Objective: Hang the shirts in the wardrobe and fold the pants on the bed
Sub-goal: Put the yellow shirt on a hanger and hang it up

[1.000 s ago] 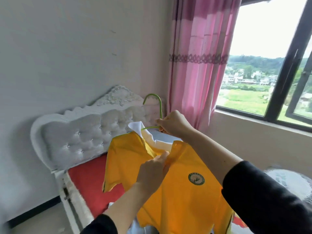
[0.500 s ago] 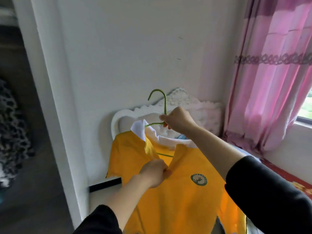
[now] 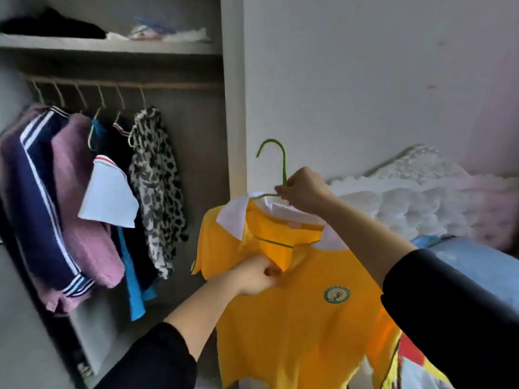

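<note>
The view has swung left since half a second ago: the pink curtain is gone, and the open wardrobe (image 3: 233,108), only an edge before, now fills the left of the frame. The grips haven't changed. At centre the right hand (image 3: 304,193) still pinches the thin green wire hanger (image 3: 284,169) just under its hook, fingers curled tight on it. At lower centre the left hand (image 3: 252,276) keeps a bunch of cloth at the front of the shirt (image 3: 295,332) clamped between thumb and fingers. The shirt is yellow and smooth, with a white collar and a round green badge (image 3: 337,294). It hangs on the hanger in front of the white wall (image 3: 365,80), just right of the wardrobe's side panel and not yet on the rail (image 3: 168,85). That pale rail crosses the upper left with a row of wire hooks. Below it hang a navy jacket (image 3: 33,197) with white stripes, a mauve top (image 3: 81,220), a blue garment (image 3: 133,290), a white sleeve (image 3: 109,192) and a leopard-print piece (image 3: 156,192). The shelf (image 3: 112,47) above carries a dark heap and something white. At right is a blurred white padded headboard (image 3: 407,203), and below it the bed (image 3: 477,265) under a light-blue cover.
</note>
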The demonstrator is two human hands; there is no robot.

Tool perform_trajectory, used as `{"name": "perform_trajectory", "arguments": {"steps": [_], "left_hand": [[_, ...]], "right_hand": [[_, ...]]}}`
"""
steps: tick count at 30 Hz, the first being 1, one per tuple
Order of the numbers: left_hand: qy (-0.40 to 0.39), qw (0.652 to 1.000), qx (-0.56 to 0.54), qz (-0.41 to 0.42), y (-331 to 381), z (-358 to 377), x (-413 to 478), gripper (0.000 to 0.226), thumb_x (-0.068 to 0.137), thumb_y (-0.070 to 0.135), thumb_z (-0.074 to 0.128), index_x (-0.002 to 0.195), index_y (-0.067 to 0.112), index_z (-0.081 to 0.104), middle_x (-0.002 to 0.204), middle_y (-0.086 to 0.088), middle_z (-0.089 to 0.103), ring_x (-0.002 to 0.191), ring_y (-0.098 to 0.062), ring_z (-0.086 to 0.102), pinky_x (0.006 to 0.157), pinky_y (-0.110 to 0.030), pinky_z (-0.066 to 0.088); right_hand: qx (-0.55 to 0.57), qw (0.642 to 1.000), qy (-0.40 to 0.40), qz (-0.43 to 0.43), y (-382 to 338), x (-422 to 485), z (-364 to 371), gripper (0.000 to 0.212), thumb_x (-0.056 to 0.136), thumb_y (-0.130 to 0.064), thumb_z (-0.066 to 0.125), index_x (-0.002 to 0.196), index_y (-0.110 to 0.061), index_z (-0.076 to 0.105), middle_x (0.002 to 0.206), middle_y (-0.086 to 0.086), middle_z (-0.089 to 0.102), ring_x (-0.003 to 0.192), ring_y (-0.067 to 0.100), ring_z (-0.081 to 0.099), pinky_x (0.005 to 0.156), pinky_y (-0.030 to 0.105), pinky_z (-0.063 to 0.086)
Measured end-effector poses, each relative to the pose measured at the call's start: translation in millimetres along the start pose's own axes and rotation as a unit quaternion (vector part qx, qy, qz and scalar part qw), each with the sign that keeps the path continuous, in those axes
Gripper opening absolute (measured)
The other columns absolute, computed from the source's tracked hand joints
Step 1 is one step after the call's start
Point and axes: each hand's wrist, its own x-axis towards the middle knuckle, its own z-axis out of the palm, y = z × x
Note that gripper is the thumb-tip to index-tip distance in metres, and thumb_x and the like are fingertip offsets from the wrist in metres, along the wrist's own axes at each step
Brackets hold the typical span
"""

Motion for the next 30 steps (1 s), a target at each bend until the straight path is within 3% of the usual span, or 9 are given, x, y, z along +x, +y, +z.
{"name": "perform_trajectory", "arguments": {"steps": [3,6,7,10,12,15,22,27,30], "left_hand": [[0.058,0.998,0.02,-0.03,-50,-54,-12,0.023,0.093,0.02,0.053,0.111,0.02,0.068,0.098,0.002,0.067,0.07,-0.008,0.055,0.058,-0.02,0.04],[0.103,0.992,0.045,-0.066,-91,-104,-15,0.027,0.093,0.014,0.05,0.115,0.017,0.066,0.109,-0.005,0.067,0.091,-0.023,0.061,0.075,-0.035,0.048],[0.115,0.989,0.054,-0.078,-103,-118,-15,0.03,0.093,0.014,0.049,0.117,0.019,0.065,0.108,-0.005,0.067,0.091,-0.025,0.061,0.075,-0.038,0.049],[0.154,0.979,0.073,-0.11,-137,-161,-4,0.032,0.094,0.018,0.046,0.121,0.022,0.063,0.111,0.0,0.064,0.089,-0.018,0.059,0.068,-0.026,0.045],[0.177,0.973,0.087,-0.12,-157,-188,9,0.031,0.093,0.021,0.047,0.12,0.022,0.063,0.126,-0.004,0.059,0.108,-0.021,0.057,0.082,-0.028,0.046],[0.209,0.964,0.103,-0.131,-186,-227,32,0.031,0.091,0.019,0.051,0.12,0.023,0.063,0.132,-0.005,0.056,0.118,-0.022,0.053,0.096,-0.035,0.046],[0.298,0.935,0.14,-0.132,-240,-326,87,0.033,0.089,0.014,0.05,0.116,0.019,0.067,0.129,-0.006,0.059,0.115,-0.024,0.055,0.091,-0.035,0.049],[0.399,0.886,0.216,-0.094,-273,-392,120,0.03,0.089,0.014,0.055,0.117,0.021,0.064,0.13,-0.006,0.051,0.128,-0.026,0.036,0.102,-0.037,0.038],[0.462,0.853,0.238,-0.059,-285,-428,140,0.031,0.088,0.015,0.056,0.118,0.021,0.063,0.127,-0.004,0.051,0.125,-0.024,0.036,0.099,-0.034,0.036]], "right_hand": [[-0.021,0.998,-0.03,-0.056,-31,28,40,0.022,0.09,-0.019,0.061,0.109,-0.01,0.067,0.11,0.008,0.065,0.096,0.028,0.059,0.072,0.031,0.043],[-0.034,0.996,-0.035,-0.079,-57,61,78,0.019,0.091,-0.016,0.057,0.105,-0.007,0.066,0.105,0.011,0.067,0.092,0.03,0.061,0.078,0.038,0.051],[-0.042,0.995,-0.036,-0.082,-66,72,88,0.017,0.091,-0.015,0.057,0.102,-0.006,0.066,0.099,0.012,0.067,0.088,0.03,0.062,0.075,0.039,0.053],[-0.073,0.992,-0.044,-0.091,-91,108,116,0.01,0.088,-0.012,0.06,0.093,-0.004,0.064,0.075,0.007,0.061,0.065,0.021,0.058,0.053,0.029,0.047],[-0.084,0.991,-0.051,-0.095,-105,135,133,0.008,0.087,-0.011,0.062,0.082,-0.004,0.061,0.065,0.003,0.056,0.054,0.015,0.055,0.042,0.021,0.041],[-0.102,0.987,-0.06,-0.109,-124,177,156,0.022,0.083,-0.01,0.064,0.067,-0.011,0.049,0.06,0.002,0.055,0.046,0.01,0.054,0.032,0.015,0.032],[-0.142,0.98,-0.076,-0.117,-181,277,186,0.014,0.081,-0.012,0.057,0.068,-0.011,0.052,0.068,0.005,0.062,0.061,0.021,0.065,0.062,0.033,0.059],[-0.126,0.984,-0.035,-0.122,-219,342,196,0.013,0.085,-0.011,0.052,0.072,-0.01,0.05,0.071,0.007,0.065,0.058,0.022,0.065,0.057,0.032,0.057],[-0.118,0.985,0.004,-0.127,-235,378,204,0.007,0.087,-0.015,0.053,0.086,-0.008,0.052,0.075,0.004,0.058,0.071,0.025,0.063,0.063,0.035,0.054]]}}
